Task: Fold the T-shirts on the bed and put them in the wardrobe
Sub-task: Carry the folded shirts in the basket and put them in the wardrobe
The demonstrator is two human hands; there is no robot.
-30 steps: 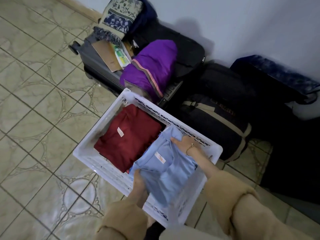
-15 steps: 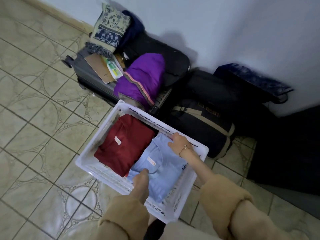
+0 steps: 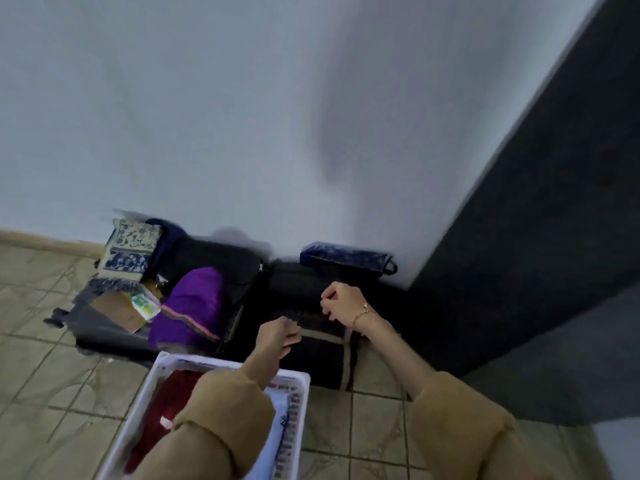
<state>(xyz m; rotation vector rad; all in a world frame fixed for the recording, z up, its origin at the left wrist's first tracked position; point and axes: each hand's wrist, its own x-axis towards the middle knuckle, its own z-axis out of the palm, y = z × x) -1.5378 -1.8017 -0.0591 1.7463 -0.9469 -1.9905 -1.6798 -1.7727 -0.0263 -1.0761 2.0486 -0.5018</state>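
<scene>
- Both hands are up off the basket, empty, hovering over the black duffel bag [image 3: 322, 355] by the wall.
- Left hand [image 3: 277, 336]: fingers loosely curled, holding nothing.
- Right hand [image 3: 341, 301]: fingers hang bent and relaxed, gripping nothing, a bracelet at the wrist.
- The white plastic basket [image 3: 294, 403] sits on the tiled floor, low in view, partly behind the left tan sleeve [image 3: 221, 424].
- Inside it the folded dark red T-shirt [image 3: 166, 410] lies on the left, white label up; the light blue T-shirt [image 3: 273, 445] lies just beside it on the right, mostly hidden.
- Behind: a purple garment [image 3: 190, 306] draped over a dark suitcase [image 3: 104, 337], and a patterned blue-and-cream cloth [image 3: 130, 247].
</scene>
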